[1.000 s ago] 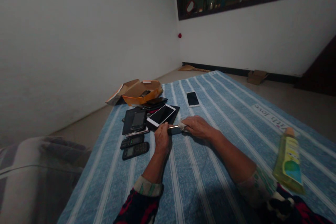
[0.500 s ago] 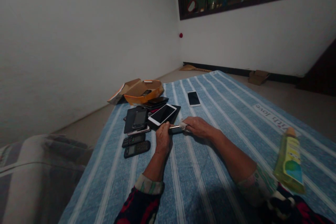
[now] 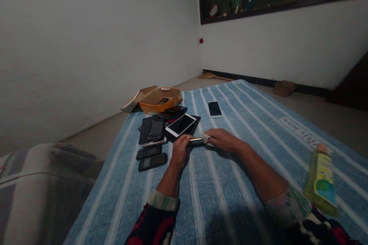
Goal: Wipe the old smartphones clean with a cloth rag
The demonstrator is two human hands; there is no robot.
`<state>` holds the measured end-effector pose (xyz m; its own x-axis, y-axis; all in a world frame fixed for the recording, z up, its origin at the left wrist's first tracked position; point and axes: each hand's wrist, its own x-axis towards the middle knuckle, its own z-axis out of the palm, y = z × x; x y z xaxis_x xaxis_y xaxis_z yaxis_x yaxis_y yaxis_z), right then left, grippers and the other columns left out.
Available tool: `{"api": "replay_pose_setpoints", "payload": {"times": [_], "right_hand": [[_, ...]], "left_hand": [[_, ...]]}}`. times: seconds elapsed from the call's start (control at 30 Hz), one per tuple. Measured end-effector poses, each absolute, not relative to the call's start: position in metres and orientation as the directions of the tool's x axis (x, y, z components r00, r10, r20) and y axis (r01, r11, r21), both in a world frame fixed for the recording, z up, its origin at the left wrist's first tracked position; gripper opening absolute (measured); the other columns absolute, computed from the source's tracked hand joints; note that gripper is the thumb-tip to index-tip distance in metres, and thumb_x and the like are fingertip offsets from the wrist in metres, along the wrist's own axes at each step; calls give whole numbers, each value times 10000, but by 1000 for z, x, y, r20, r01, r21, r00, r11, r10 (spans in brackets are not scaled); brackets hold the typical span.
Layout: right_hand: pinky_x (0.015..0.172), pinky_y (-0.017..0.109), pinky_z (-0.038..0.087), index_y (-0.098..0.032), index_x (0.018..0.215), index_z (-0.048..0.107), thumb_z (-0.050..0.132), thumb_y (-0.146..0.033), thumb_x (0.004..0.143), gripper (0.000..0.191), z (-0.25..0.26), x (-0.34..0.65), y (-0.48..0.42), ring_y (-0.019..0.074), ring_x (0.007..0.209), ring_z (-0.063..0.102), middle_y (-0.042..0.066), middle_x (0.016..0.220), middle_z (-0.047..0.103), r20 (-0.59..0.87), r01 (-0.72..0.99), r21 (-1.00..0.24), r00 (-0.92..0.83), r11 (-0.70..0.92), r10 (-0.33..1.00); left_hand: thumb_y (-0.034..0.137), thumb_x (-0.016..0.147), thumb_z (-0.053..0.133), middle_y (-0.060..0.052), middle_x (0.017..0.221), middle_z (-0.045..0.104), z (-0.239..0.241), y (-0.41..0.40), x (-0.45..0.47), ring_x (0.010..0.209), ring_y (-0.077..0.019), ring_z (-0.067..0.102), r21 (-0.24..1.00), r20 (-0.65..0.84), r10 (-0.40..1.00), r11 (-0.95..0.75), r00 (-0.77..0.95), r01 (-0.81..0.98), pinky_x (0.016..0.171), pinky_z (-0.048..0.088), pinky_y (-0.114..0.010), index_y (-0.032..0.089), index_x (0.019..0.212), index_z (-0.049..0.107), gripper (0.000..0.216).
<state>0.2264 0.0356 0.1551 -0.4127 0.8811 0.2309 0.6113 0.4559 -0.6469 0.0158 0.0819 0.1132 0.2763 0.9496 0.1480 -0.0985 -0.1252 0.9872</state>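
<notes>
My left hand [image 3: 179,150] is closed on one end of a slim phone [image 3: 196,141], which is tilted so that its bright edge shows. At the other end, my right hand [image 3: 220,138] pinches a pale crumpled cloth or tissue [image 3: 206,137] against the phone. Just beyond my left hand a white phone with a dark screen [image 3: 181,124] lies on a black flat item [image 3: 196,121]. Left of that hand are two black keypad phones [image 3: 152,161] and a dark phone [image 3: 156,129] on a small stack. Another white phone [image 3: 214,109] lies farther off by itself.
A blue striped cloth [image 3: 201,199] covers the surface. At its far left stands an opened orange-and-brown cardboard box [image 3: 161,104]. A bottle of yellow-green liquid [image 3: 322,183] lies at the right. White walls [image 3: 100,38] rise behind, and a small cardboard box [image 3: 284,88] sits on the floor.
The view has shifted slightly, so everything sits a little farther right and lower. Both hands keep their hold on the phone and the cloth, with only a slight change in the phone's tilt.
</notes>
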Motion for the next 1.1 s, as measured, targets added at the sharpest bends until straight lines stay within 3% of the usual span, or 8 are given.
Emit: {"api": "replay_pose_setpoints", "payload": {"times": [0.1, 0.2, 0.33, 0.47, 0.57, 0.73, 0.97, 1.1], "right_hand": [[672, 238, 360, -177, 787, 587, 463, -167, 922, 184, 162, 232, 30, 133, 711, 525, -5, 766, 578, 162, 578, -714, -411, 395, 897], [662, 241, 365, -180, 785, 581, 464, -165, 924, 183, 160, 237, 23, 133, 700, 529, -9, 752, 567, 168, 586, -706, -406, 397, 898], [730, 269, 413, -185, 863, 599, 464, -191, 958, 166, 139, 237, 8, 159, 782, 557, 19, 837, 589, 306, 659, -572, -380, 488, 873], [821, 316, 481, -188, 1067, 601, 445, -202, 986, 177, 120, 233, -11, 198, 933, 600, 81, 995, 641, 450, 702, -430, -378, 568, 809], [895, 362, 510, -188, 1197, 565, 439, -203, 996, 238, 112, 230, -22, 226, 1068, 608, 131, 1123, 651, 534, 710, -339, -395, 617, 748], [966, 423, 521, -164, 1251, 538, 411, -186, 1000, 282, 101, 226, -27, 252, 1185, 586, 177, 1217, 632, 611, 724, -238, -407, 647, 680], [1015, 459, 499, -138, 1236, 538, 386, -97, 973, 306, 95, 223, -28, 264, 1244, 549, 204, 1256, 606, 611, 741, -209, -410, 638, 677], [1001, 455, 512, -157, 1246, 542, 402, -119, 977, 306, 96, 223, -28, 265, 1241, 553, 190, 1237, 620, 629, 742, -220, -388, 633, 674]], "left_hand": [[400, 810, 634, -30, 780, 728, 117, 81, 15, 793, -187, 644, 989, 138, 936, -113, 323, -96, 813, 473, -293, 164, 774, 733, 258], [415, 786, 686, -60, 842, 752, 122, 80, 10, 850, -213, 659, 993, 114, 906, -96, 407, -63, 859, 479, -327, 155, 807, 757, 271], [374, 695, 798, -98, 967, 766, 127, 80, -4, 919, -251, 672, 998, 51, 857, -58, 512, -3, 912, 484, -396, 151, 939, 775, 332], [278, 613, 849, -111, 1119, 735, 123, 83, -13, 1064, -290, 654, 998, -35, 786, -1, 618, 58, 1013, 450, -463, 159, 1094, 735, 508], [232, 548, 867, -109, 1228, 690, 121, 84, -15, 1187, -321, 596, 985, -36, 765, -80, 643, 151, 1099, 384, -493, 174, 1148, 716, 621], [255, 537, 864, -132, 1351, 610, 123, 81, -14, 1270, -346, 536, 915, -25, 744, -252, 668, 315, 1134, 342, -511, 169, 1292, 623, 797], [227, 543, 828, -136, 1385, 577, 125, 76, -11, 1292, -333, 515, 875, -2, 739, -325, 674, 358, 1143, 335, -496, 159, 1375, 506, 894], [218, 529, 829, -132, 1348, 596, 127, 76, -10, 1259, -338, 535, 868, 13, 745, -340, 667, 362, 1124, 361, -488, 143, 1320, 541, 845]]}}
